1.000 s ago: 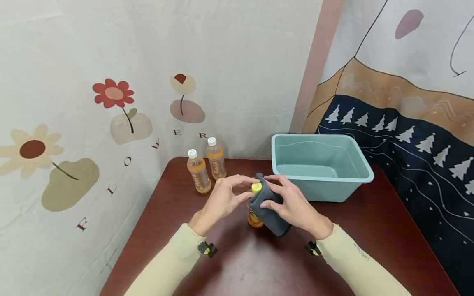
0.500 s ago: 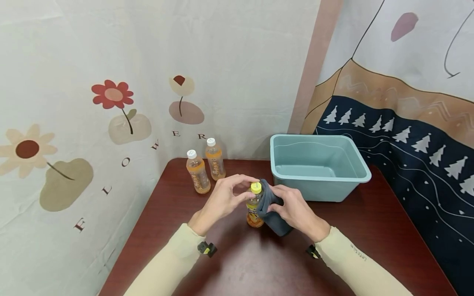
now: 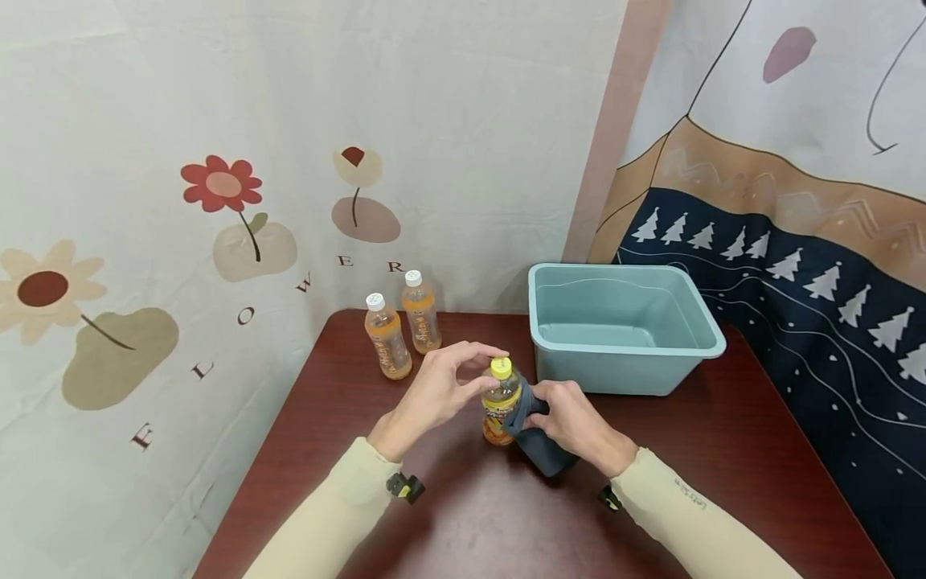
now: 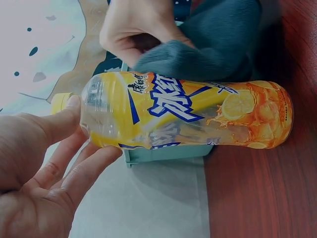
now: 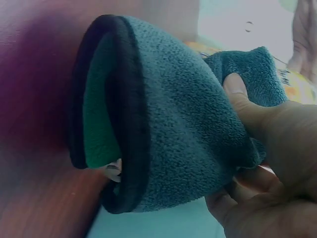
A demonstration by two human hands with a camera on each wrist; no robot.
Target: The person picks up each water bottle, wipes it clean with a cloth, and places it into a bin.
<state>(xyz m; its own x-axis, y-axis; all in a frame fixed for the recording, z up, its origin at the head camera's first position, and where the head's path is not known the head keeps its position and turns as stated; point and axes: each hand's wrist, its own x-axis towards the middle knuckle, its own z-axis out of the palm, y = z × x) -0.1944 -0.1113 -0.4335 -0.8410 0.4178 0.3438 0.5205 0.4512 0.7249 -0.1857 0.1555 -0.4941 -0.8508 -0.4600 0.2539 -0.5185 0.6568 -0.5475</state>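
The yellow-capped bottle [image 3: 497, 412] stands upright on the counter [image 3: 448, 515], its long axis vertical, right between the person's two hands. On one side the left hand [image 3: 440, 381] is up high, thumb and fingers pinching the neck. On the other, the right hand [image 3: 577, 420] sits lower, gripping a bunched grey cloth [image 3: 546, 454] against the bottle's flank. The left is nearer, skin to plastic; the right has cloth between.

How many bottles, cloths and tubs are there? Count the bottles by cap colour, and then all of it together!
White-capped drink bottles: 2
Yellow-capped drink bottle: 1
Dark grey cloth: 1
Light blue tub: 1
Total: 5
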